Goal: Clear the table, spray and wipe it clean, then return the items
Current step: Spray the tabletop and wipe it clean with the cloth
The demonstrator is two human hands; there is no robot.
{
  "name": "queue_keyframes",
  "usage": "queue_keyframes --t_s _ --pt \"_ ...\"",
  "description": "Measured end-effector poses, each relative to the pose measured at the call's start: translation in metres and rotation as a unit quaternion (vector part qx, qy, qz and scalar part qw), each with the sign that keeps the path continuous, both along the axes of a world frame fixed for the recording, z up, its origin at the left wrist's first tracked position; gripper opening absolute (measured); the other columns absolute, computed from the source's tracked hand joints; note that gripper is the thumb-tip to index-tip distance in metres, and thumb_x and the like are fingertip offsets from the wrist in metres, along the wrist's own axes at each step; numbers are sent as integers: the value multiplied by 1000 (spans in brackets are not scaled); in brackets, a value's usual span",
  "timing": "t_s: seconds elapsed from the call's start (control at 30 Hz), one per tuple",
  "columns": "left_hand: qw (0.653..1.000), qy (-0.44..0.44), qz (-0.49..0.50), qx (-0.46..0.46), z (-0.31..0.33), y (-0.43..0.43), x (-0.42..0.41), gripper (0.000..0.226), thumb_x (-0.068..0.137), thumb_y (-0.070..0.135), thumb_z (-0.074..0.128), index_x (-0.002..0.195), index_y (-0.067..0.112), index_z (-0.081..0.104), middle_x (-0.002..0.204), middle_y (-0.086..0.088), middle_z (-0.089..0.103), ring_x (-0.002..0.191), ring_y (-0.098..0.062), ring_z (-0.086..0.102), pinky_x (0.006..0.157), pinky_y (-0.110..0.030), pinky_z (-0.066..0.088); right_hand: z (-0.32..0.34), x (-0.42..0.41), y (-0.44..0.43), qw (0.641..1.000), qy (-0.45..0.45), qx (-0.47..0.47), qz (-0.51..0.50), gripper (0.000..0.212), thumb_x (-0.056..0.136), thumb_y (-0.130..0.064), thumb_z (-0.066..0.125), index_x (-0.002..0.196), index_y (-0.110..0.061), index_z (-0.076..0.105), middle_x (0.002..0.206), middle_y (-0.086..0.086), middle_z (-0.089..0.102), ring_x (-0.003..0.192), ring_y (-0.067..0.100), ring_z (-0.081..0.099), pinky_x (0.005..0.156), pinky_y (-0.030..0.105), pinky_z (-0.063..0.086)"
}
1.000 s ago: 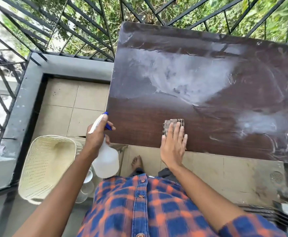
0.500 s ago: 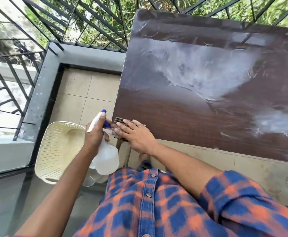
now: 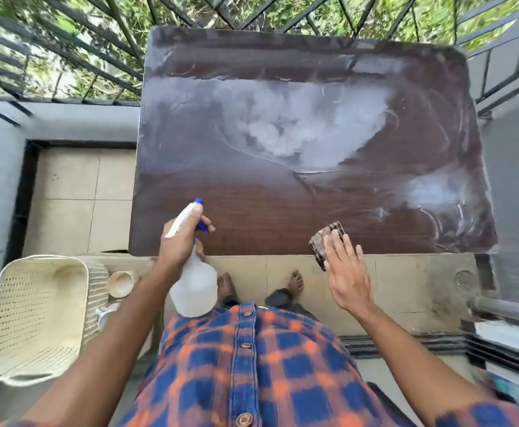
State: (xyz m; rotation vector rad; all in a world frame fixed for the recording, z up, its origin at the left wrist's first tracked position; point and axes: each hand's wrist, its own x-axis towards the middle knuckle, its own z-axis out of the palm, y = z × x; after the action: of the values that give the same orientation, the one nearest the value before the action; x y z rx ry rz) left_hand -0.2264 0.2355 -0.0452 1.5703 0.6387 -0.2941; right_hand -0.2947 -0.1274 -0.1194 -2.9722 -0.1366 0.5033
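The dark brown table (image 3: 283, 211) fills the middle of the view, bare and streaked with wet smears and pale reflections. My left hand (image 3: 179, 241) grips a translucent spray bottle (image 3: 194, 283) with a white and blue head, held at the table's near edge. My right hand (image 3: 346, 272) lies flat, fingers spread, on a folded brownish cloth (image 3: 324, 241) that hangs half over the near edge, right of the middle.
A cream perforated basket (image 3: 36, 315) stands on the floor at the lower left, with a small cup (image 3: 122, 283) and other items beside it. Black railings enclose the balcony on the far and left sides. A floor drain (image 3: 464, 280) sits at the right.
My right hand has slid the cloth from the table's near left corner to the right along the near edge. The spray bottle stays in my left hand. The view has shifted left.
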Motion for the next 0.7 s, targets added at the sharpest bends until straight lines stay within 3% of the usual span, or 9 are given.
queue_keyframes --t_s 0.1,0.2,0.47,0.7 --pt "999 -3 -31 -8 6 -26 10 50 96 53 57 84 6 68 84 -11 73 37 -23 42 48 -29 40 0 9 15 1000 -1 11 -6 62 105 -24 41 160 -14 15 168 6 8 156 26 11 126 47 11" --pt "999 -6 -43 -14 10 -45 16 38 94 54 56 85 19 70 84 -9 73 35 -22 41 47 -29 41 -1 27 43 1000 -10 20 -14 64 106 -31 38 161 -12 11 168 9 7 156 28 8 126 46 9" --pt "998 -6 -59 7 13 -75 26 53 94 55 56 79 5 67 91 -16 74 37 -25 43 53 -35 44 -3 112 75 998 -36 44 -35 66 104 -34 34 161 -11 11 168 14 9 155 29 9 125 48 13" --pt "999 9 19 33 15 -84 38 46 104 44 54 82 5 65 87 -11 74 37 -25 45 57 -34 42 -1 201 65 997 -19 55 -60 72 104 -35 38 161 -12 0 169 13 -2 156 29 -2 125 49 7"
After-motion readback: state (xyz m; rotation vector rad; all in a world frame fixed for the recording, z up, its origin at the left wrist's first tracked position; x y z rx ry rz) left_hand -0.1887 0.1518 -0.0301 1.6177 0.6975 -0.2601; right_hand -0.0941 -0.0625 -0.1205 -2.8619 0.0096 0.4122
